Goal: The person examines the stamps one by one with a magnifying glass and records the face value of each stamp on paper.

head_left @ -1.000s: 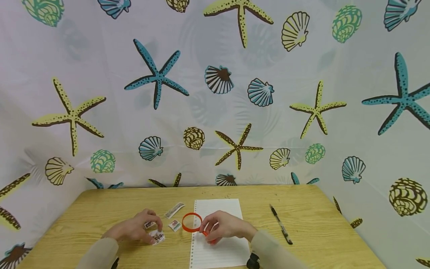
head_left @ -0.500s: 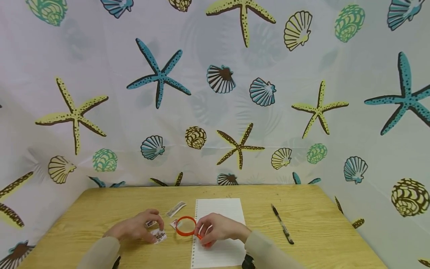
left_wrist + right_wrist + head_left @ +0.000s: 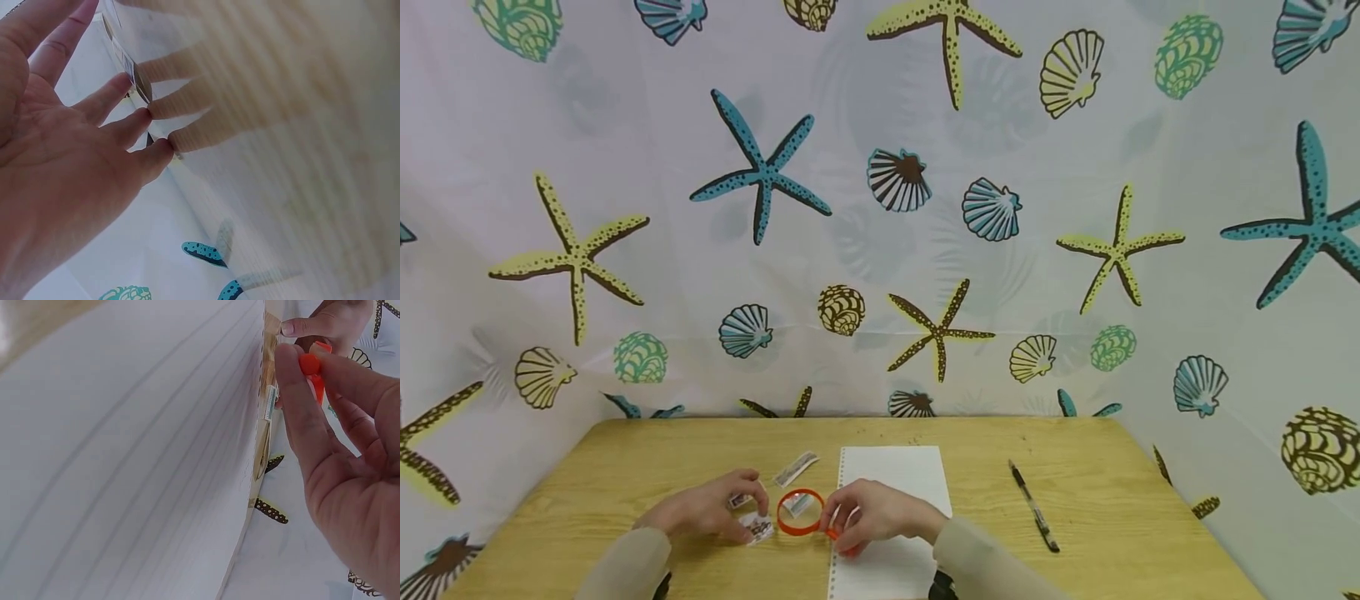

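A magnifying glass (image 3: 801,532) with a red rim is in my right hand (image 3: 880,511), which pinches its handle between thumb and fingers. The orange handle end (image 3: 309,364) shows between the fingertips in the right wrist view. Through the lens a small stamp-like paper piece (image 3: 798,504) is visible on the table. My left hand (image 3: 711,507) rests its fingertips at the table, thumb and index finger at the edges of a pale printed piece (image 3: 757,527). A darker printed piece (image 3: 739,500) lies partly hidden under the left fingers.
A long narrow printed strip (image 3: 796,469) lies beyond the lens. Lined notebook paper (image 3: 895,471) lies under the right hand, and a black pen (image 3: 1034,506) lies to its right on the wooden table (image 3: 662,450). A shell-patterned curtain (image 3: 850,250) hangs behind.
My right hand has moved the magnifying glass leftward, from over the paper's edge to over the small stamp-like piece. The left hand has stayed at the pale printed piece.
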Available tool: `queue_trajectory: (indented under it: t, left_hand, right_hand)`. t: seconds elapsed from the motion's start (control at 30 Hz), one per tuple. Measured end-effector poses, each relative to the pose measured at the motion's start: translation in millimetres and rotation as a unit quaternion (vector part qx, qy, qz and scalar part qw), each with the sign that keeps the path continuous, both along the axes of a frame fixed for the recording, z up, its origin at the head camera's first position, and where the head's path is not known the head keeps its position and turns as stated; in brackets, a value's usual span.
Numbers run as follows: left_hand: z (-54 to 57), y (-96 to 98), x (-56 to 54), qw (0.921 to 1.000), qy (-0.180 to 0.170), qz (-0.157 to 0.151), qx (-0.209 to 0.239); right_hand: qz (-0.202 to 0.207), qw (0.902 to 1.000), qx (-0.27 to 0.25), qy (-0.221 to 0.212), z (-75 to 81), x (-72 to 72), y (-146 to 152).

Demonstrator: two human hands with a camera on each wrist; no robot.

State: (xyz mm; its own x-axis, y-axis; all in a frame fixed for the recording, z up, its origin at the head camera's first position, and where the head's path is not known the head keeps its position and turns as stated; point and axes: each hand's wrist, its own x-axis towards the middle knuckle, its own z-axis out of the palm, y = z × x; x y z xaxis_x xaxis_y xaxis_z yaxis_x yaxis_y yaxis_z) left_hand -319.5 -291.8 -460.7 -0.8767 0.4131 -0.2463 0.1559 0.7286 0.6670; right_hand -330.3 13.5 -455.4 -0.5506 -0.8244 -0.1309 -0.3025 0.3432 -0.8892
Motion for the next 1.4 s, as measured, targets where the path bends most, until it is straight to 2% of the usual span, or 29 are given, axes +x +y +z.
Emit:
queue_trajectory:
  t: [0.1, 0.23, 0.37, 0.47, 0.63, 0.73, 0.87, 1.17, 1.4]
  left_hand:
    - [-7.3, -4.8, -11.1, 0.9994, -0.004, -0.024, -0.023]
    - [-16.2, -8.5, -21.6, 0.9987, 0.009, -0.041, -0.029]
    - [-14.1, -4.3, -18.5, 0.9999, 0.002, -0.015, -0.001]
    - [-10.0, -2.7, -12.1, 0.9999, -0.005, -0.01, -0.002]
    - [-2.7, -0.3, -6.3, 0.9998, -0.005, -0.019, -0.005]
    - [1.7, 2.4, -1.9, 0.9999, -0.007, 0.003, 0.012]
    - [3.8, 4.6, 2.0, 0.9999, -0.003, 0.016, 0.002]
    - [3.7, 5.8, 2.0, 0.9996, -0.004, 0.025, -0.009]
    - [3.5, 5.1, 2.0, 0.9998, -0.008, 0.018, 0.007]
  right_hand:
    - [0.007, 1.0, -0.002, 0.001, 0.9, -0.4, 0]
    - [0.009, 0.9999, 0.0, 0.007, 3.0, -0.5, -1]
    - [0.01, 0.9999, 0.005, 0.005, 4.3, -1.4, -3]
    - [0.009, 0.9999, 0.008, -0.002, 4.5, -0.9, -7]
    - [-0.008, 0.9999, 0.011, -0.006, 6.3, -1.0, -11]
    - [-0.009, 0.9999, 0.011, -0.004, 7.4, -1.3, -13]
    - [-0.015, 0.9998, 0.01, -0.006, 6.8, -0.2, -15]
    - [-0.016, 0.9998, 0.01, -0.001, 4.9, 0.4, -18]
    - [-0.008, 0.9997, 0.015, 0.016, 3.2, 0.8, -22]
